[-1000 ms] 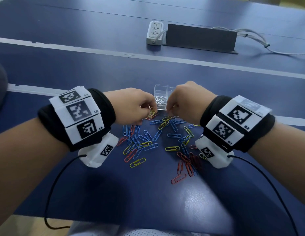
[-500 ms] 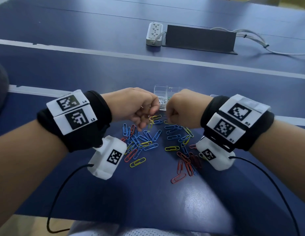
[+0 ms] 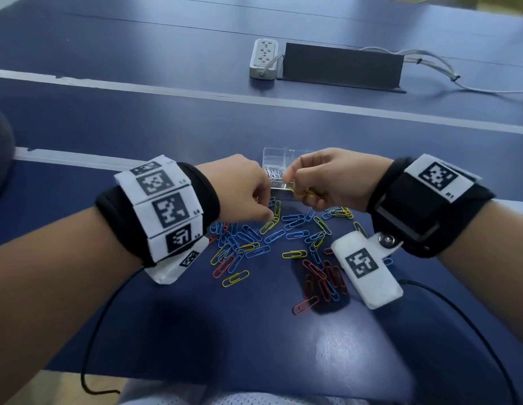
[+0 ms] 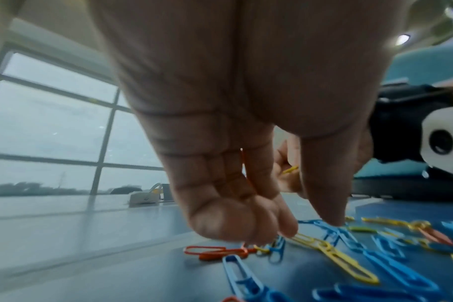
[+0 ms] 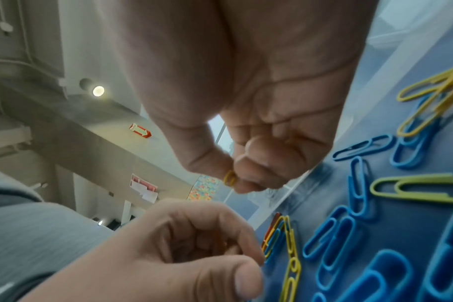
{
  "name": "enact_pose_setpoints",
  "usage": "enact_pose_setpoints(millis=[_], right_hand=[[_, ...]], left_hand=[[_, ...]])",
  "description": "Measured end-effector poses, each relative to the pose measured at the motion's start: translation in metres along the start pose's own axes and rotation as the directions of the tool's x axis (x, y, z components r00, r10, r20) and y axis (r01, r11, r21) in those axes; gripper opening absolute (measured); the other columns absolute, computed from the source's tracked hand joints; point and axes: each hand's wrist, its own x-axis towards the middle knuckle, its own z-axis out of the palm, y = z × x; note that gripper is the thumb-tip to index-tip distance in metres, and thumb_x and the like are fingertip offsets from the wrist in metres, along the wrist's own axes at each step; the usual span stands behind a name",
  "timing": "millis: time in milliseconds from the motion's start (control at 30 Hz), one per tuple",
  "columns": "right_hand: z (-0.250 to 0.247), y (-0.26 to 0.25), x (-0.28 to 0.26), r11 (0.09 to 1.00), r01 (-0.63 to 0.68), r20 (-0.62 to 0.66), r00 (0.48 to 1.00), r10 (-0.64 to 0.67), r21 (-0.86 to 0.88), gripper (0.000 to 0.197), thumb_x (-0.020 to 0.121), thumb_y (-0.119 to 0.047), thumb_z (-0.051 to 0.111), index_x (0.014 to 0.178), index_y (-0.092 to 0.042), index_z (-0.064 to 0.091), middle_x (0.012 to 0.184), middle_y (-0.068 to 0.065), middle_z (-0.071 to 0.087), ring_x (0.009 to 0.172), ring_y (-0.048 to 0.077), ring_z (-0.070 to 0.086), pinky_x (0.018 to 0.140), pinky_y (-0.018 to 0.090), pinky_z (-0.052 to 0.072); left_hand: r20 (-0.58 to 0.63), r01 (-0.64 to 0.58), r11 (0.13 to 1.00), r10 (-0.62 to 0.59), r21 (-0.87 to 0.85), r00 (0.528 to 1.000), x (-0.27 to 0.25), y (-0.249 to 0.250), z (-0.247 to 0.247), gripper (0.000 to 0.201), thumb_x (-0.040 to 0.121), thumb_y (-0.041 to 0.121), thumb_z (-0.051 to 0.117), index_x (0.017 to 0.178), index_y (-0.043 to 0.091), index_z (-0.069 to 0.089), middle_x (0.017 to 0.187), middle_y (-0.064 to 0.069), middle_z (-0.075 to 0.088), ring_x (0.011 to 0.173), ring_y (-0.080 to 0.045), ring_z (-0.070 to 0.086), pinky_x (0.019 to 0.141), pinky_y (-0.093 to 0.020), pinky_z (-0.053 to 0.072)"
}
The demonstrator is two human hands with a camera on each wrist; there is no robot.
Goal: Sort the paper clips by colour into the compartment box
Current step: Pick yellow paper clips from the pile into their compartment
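**Yellow clips are hanging over the wrong compartment**

The right hand is pinching a small bunch of yellow clips between thumb and fingertips, just at the near edge of the clear compartment box, which is sitting at the far side of the pile. The compartment nearest the pinch is already holding silver clips, so a loose release here is risking yellow landing among silver. Several clips held at once are also likely to snag on each other and fall outside the box.

The left hand is curling down over the left of the pile on the desk, thumb and fingertips touching the scattered paper clips; something orange seems tucked in its fingers, though I cannot tell for certain. Blue, yellow and red clips are overlapping there, so a pinch is likely to be lifting a wrong-coloured neighbour along.
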Motion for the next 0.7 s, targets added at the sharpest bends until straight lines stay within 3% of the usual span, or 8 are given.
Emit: enact_pose_setpoints(millis=[133,200,300,333,400,500,600,700], right_hand=[[0.001,-0.002,0.001,0.997,-0.059,0.043,0.997,0.056,0.055,0.026,0.086,0.001,0.037,0.079,-0.006,0.062,0.062,0.007,0.044,0.051,0.019,0.043,0.042,0.020,0.037],[0.002,-0.003,0.001,0.991,-0.102,0.075,0.993,0.096,0.085,0.028,0.085,-0.003,0.032,0.073,-0.007,0.056,0.063,0.005,0.046,0.052,0.018,0.046,0.041,0.018,0.038],[0.005,-0.003,0.001,0.990,-0.128,0.054,0.991,0.125,0.062,0.025,0.085,-0.011,0.033,0.069,-0.009,0.053,0.060,0.003,0.044,0.050,0.017,0.041,0.038,0.017,0.033],[0.006,-0.002,0.002,0.993,-0.113,0.016,0.993,0.113,0.016,0.023,0.085,-0.013,0.038,0.070,-0.010,0.054,0.060,0.003,0.043,0.049,0.016,0.039,0.037,0.017,0.031],[0.008,0.000,0.002,0.969,-0.029,-0.069,0.998,0.012,-0.247,0.014,0.085,-0.016,0.050,0.076,-0.013,0.061,0.060,0.001,0.045,0.047,0.013,0.042,0.039,0.018,0.034],[0.012,0.001,0.002,0.770,0.079,-0.093,0.980,-0.177,-0.633,0.014,0.082,-0.021,0.057,0.086,-0.027,0.070,0.057,-0.010,0.047,0.047,0.001,0.048,0.045,0.013,0.038],[0.016,-0.002,0.005,0.634,0.073,-0.128,0.955,-0.266,-0.770,0.021,0.082,-0.019,0.057,0.091,-0.030,0.072,0.061,-0.012,0.045,0.072,0.013,0.048,0.067,0.019,0.037],[0.022,-0.005,0.010,0.579,0.066,-0.137,0.944,-0.301,-0.813,0.025,0.082,-0.018,0.054,0.093,-0.027,0.074,0.078,0.000,0.061,0.080,0.020,0.055,0.072,0.024,0.043]], left_hand=[[0.048,0.014,0.992,-0.020,0.127,0.999,0.005,0.013,0.006,0.024,0.075,0.047,0.068,0.075,0.023,0.067,0.059,0.009,0.051,0.062,-0.011,0.047,0.063,-0.024,0.039],[0.046,0.008,0.988,-0.015,0.152,0.999,0.004,0.018,0.006,0.016,0.076,0.039,0.069,0.075,0.023,0.067,0.058,0.008,0.049,0.068,-0.015,0.049,0.064,-0.025,0.040],[0.021,0.011,0.991,-0.014,0.134,1.000,0.003,0.018,0.006,0.008,0.078,0.024,0.064,0.077,0.020,0.071,0.071,0.002,0.062,0.076,-0.020,0.059,0.067,-0.026,0.048],[0.021,0.015,0.992,-0.018,0.125,1.000,0.003,0.017,0.006,0.009,0.077,0.022,0.063,0.078,0.018,0.071,0.073,0.000,0.064,0.077,-0.021,0.061,0.067,-0.026,0.049],[0.040,0.022,0.993,-0.027,0.116,0.999,0.003,0.016,0.006,0.010,0.076,0.020,0.061,0.077,0.018,0.070,0.067,0.003,0.061,0.074,-0.021,0.059,0.065,-0.025,0.048],[0.068,0.028,0.992,-0.036,0.120,0.997,0.002,0.015,0.006,0.009,0.074,0.020,0.060,0.077,0.019,0.069,0.060,0.006,0.053,0.069,-0.017,0.053,0.057,-0.022,0.042],[0.059,0.041,0.997,-0.044,0.060,0.997,-0.001,0.010,0.002,0.003,0.074,0.022,0.064,0.072,0.021,0.066,0.062,0.007,0.057,0.062,-0.012,0.053,0.060,-0.022,0.043],[0.025,0.050,0.998,-0.049,-0.038,0.998,-0.005,-0.001,-0.007,0.006,0.075,0.020,0.065,0.070,0.024,0.066,0.052,0.012,0.058,0.050,0.001,0.053,0.055,-0.018,0.041]])
